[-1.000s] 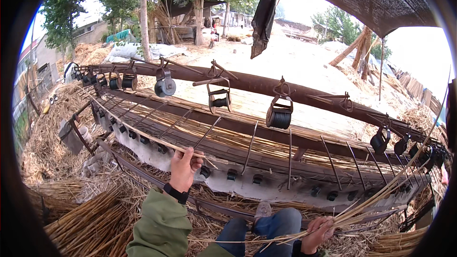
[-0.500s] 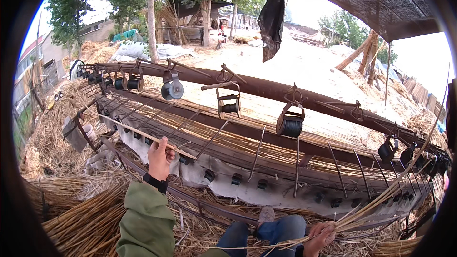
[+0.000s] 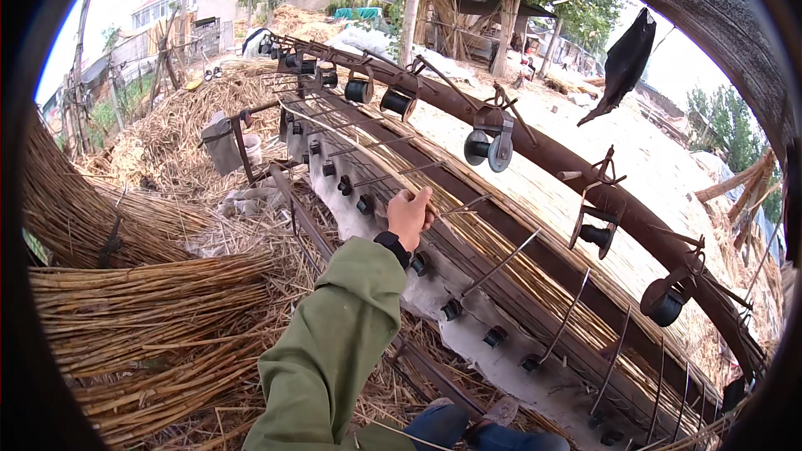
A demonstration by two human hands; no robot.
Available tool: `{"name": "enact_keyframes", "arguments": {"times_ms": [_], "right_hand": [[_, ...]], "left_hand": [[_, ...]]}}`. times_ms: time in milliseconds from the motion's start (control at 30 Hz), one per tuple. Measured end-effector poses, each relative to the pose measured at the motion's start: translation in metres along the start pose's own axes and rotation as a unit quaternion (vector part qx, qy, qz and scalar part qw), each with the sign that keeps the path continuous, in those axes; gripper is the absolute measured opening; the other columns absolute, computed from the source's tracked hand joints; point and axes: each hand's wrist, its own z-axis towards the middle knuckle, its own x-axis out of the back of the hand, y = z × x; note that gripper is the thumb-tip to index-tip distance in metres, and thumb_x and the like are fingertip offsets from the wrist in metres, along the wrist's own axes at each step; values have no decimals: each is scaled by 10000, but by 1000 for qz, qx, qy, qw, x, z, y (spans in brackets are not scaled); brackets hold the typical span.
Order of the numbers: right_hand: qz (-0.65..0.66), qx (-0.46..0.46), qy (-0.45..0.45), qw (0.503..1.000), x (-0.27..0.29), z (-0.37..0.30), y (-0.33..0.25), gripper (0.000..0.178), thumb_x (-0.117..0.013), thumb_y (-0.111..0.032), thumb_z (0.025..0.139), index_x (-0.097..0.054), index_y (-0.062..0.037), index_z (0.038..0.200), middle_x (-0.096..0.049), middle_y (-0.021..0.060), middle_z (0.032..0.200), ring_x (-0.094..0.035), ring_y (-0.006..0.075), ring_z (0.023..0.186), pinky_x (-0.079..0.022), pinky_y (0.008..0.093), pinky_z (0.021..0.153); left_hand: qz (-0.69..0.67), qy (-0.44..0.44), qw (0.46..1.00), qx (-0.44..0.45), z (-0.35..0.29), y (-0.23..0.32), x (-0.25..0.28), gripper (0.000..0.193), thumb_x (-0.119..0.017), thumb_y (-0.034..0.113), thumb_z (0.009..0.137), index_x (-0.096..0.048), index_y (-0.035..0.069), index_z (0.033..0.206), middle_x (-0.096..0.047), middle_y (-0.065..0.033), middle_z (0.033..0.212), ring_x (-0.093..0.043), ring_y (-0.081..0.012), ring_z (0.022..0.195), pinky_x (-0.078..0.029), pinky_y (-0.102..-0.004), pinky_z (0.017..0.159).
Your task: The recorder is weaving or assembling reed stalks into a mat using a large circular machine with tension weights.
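Observation:
My left hand (image 3: 409, 215), in a green sleeve with a black wristband, is over the near side of a long reed-weaving frame (image 3: 535, 309). Its fingers are curled and the thumb points up; whatever they hold, if anything, is hidden. A thin pale reed (image 3: 355, 140) runs along the frame toward this hand. Beside the hand, metal rods (image 3: 501, 263) cross the frame, and small black spools (image 3: 365, 204) hang along the near pale cloth (image 3: 468, 338). Beyond it lies a layer of straw-coloured reeds (image 3: 543, 238). My right hand is out of view.
Larger wire spools (image 3: 596, 235) hang from a rusty overhead beam (image 3: 535, 134). Thick reed bundles (image 3: 142, 326) lie at the left. A grey bag (image 3: 221, 146) and a white bucket (image 3: 251, 149) are by the frame's far left end. A black cloth (image 3: 622, 63) hangs at upper right.
The view has swung left, and my right hand with its bunch of reeds has left it. The reed plainly seen in my left hand before no longer shows at the fingers.

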Motion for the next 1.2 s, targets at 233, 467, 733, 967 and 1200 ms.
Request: {"name": "enact_keyframes", "arguments": {"times_ms": [233, 467, 733, 967, 1200], "right_hand": [[-10, 13, 0, 1000, -8, 9, 15, 474, -345, -475, 927, -299, -96, 646, -228, 20, 471, -250, 119, 373, -242, 252, 373], [-57, 47, -12, 997, -7, 9, 20, 455, -328, -435, 943, -321, -91, 646, -259, 22, 470, -269, 121, 384, -248, 258, 384], [-67, 27, -5, 997, -10, 6, 4, 447, -323, -411, 951, -330, -84, 645, -281, 23, 472, -274, 122, 388, -247, 264, 391], [-193, -9, 1, 981, -29, -9, -14, 411, -347, -346, 959, -334, -87, 640, -303, 16, 478, -293, 128, 401, -262, 254, 417], [139, -85, -120, 979, -49, -25, -3, 305, -406, -265, 943, -422, -62, 716, -400, 10, 546, -358, 85, 441, -288, 216, 422]], "left_hand": [[13, 8, 1000, 7, 25, -6, 0, 217, -589, 195, 828, -485, 16, 763, -502, -47, 565, -462, -113, 407, -327, -254, 337], [8, 94, 993, 66, 114, -14, 45, 264, -621, 244, 824, -446, 73, 726, -455, -25, 571, -393, -104, 409, -263, -238, 324], [-56, 97, 992, 57, 159, -8, 12, 284, -670, 238, 790, -520, 12, 706, -462, -48, 527, -389, -142, 389, -287, -280, 338], [-182, -23, 983, 16, 185, -29, 66, 260, -554, 28, 825, -403, 37, 1037, -542, -100, 879, -591, -210, 785, -478, -275, 639], [83, -266, 952, -131, -18, 24, -27, 107, -532, 91, 864, -555, 17, 937, -575, -7, 753, -497, -37, 608, -377, -166, 501]]}}
